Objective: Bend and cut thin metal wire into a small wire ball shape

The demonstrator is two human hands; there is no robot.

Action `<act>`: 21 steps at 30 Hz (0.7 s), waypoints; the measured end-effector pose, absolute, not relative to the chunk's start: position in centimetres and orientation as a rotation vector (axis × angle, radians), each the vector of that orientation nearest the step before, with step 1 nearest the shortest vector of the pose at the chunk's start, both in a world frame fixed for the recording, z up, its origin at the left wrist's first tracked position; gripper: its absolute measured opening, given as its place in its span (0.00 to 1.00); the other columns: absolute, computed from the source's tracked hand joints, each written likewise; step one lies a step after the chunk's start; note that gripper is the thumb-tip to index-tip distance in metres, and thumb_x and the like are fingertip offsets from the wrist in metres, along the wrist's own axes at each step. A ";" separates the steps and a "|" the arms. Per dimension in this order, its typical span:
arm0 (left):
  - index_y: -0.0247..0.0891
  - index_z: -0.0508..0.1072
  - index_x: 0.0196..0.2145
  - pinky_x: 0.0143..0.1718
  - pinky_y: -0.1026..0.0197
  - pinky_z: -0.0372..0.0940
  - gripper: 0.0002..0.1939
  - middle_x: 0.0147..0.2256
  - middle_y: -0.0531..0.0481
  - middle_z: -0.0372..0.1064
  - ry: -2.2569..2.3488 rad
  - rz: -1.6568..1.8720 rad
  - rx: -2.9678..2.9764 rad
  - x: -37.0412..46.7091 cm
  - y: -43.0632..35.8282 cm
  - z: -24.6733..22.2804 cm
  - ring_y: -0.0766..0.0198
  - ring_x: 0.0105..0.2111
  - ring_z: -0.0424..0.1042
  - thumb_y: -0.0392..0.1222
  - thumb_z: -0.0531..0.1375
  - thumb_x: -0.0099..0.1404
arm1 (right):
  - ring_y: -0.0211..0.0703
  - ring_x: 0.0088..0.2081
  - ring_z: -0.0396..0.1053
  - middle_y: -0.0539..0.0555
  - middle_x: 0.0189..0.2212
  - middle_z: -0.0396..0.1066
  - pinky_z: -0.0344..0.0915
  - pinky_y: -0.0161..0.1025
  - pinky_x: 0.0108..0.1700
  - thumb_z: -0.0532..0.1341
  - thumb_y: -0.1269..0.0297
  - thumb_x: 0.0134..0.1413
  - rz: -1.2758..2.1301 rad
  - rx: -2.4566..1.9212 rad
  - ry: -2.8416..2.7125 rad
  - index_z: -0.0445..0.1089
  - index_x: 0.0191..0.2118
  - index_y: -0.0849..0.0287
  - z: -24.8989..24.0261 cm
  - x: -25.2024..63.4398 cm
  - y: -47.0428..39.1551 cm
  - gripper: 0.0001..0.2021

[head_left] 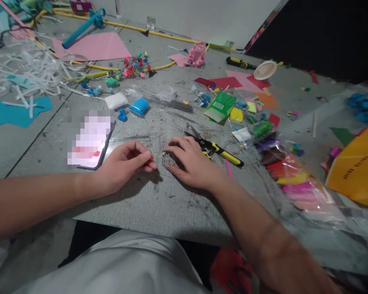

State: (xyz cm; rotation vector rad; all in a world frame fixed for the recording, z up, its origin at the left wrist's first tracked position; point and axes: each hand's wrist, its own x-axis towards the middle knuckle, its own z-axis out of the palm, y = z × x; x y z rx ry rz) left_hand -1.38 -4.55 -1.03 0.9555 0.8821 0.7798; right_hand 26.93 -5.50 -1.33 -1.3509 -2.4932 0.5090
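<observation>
My left hand (122,165) hovers low over the grey table, thumb and fingertips pinched together. Whatever lies between them, if anything, is too small to make out. Close to its fingertips is a small wire grid piece (167,159), like a tiny cage of thin metal wire. The fingers and thumb of my right hand (191,163) curl around that piece and hold it at the table. Black-and-yellow pliers (222,153) lie just beyond my right hand, partly hidden by it. Thin straight wires (135,138) rest behind my left hand.
A lit phone (92,141) lies left of my left hand. Behind are a white clay packet (116,100), a blue clay packet (140,106) and a green packet (220,107). Colourful clay bags (306,179) and an orange sheet (355,167) crowd the right; paper strips (27,69) the left.
</observation>
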 end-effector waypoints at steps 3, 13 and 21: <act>0.41 0.76 0.35 0.43 0.63 0.81 0.31 0.34 0.53 0.86 0.861 0.836 0.911 -1.3 -4.4 -1.0 0.65 0.36 0.86 0.53 0.92 0.64 | 0.62 0.60 0.80 0.68 0.58 0.87 0.79 0.65 0.70 0.73 0.54 0.76 0.722 -1.353 -2.260 0.81 0.59 0.58 -2.0 26.8 -5.3 0.16; 0.38 0.80 0.28 0.41 0.68 0.78 0.26 0.36 0.49 0.89 0.784 0.901 0.725 -0.5 -4.9 -0.8 0.66 0.37 0.88 0.41 0.93 0.58 | 0.40 0.31 0.73 0.44 0.33 0.82 0.77 0.39 0.33 0.95 0.56 0.42 1.415 -1.142 -1.024 0.79 0.41 0.50 -1.4 23.3 -5.5 0.29; 0.41 0.85 0.48 0.43 0.61 0.81 0.26 0.39 0.48 0.92 0.701 0.619 0.856 -1.3 -4.3 -2.2 0.59 0.39 0.91 0.51 0.93 0.66 | 0.39 0.30 0.76 0.44 0.31 0.85 0.78 0.37 0.31 0.95 0.59 0.39 1.392 -1.139 -0.938 0.78 0.39 0.51 -0.8 22.1 -5.5 0.30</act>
